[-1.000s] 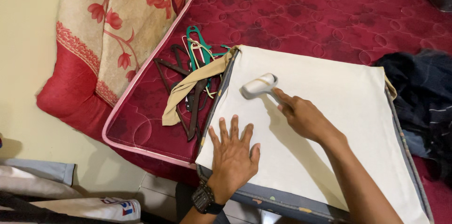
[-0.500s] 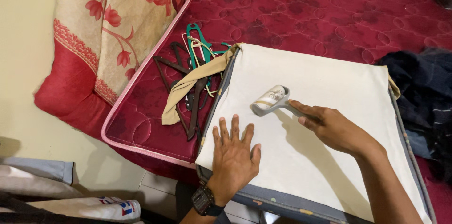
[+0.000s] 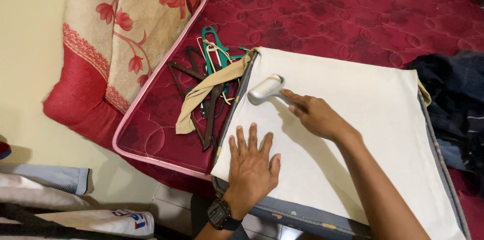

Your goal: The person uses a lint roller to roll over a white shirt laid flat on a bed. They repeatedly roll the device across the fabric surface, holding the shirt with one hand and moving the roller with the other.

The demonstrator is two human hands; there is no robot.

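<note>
A cream cloth (image 3: 363,119) lies spread flat over a grey padded board (image 3: 302,217) on the bed. My left hand (image 3: 250,162), a dark watch on its wrist, presses flat on the cloth's near left corner with fingers spread. My right hand (image 3: 315,115) grips the handle of a white lint roller (image 3: 264,89). The roller's head rests on the cloth near the board's far left edge.
A pile of brown and green hangers (image 3: 204,81) with a tan cloth strip (image 3: 209,88) lies left of the board on the maroon mattress (image 3: 327,8). A floral quilt (image 3: 126,23) lies far left. Dark clothes (image 3: 454,104) sit at right, folded garments (image 3: 65,199) at bottom left.
My right hand first drew the roller back toward the right, then pushed it left and away across the cloth. It now stands nearer the board's left edge. My left hand stayed put.
</note>
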